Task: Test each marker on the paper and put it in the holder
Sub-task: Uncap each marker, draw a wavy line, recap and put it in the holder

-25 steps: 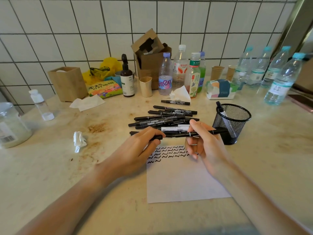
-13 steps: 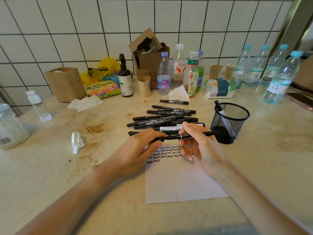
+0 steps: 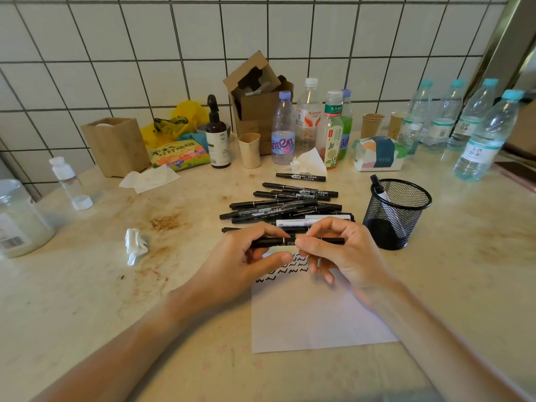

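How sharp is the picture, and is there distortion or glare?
Head view: the centre is sharp, squiggles on the white paper sheet readable; the white wall tiles' grid lines bow from the wide-angle lens; forearms blur near the bottom edge; soft light, no strong glare on the beige stained countertop.

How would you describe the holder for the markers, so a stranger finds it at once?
Start from the white paper on the counter. Just beyond its far right corner stands the holder, a round black wire-mesh cup. It alone is see-through mesh, with one marker inside.

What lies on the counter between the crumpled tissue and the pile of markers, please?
In the head view, nothing stands between the crumpled tissue and the pile of markers; that stretch of counter holds only brown stains.
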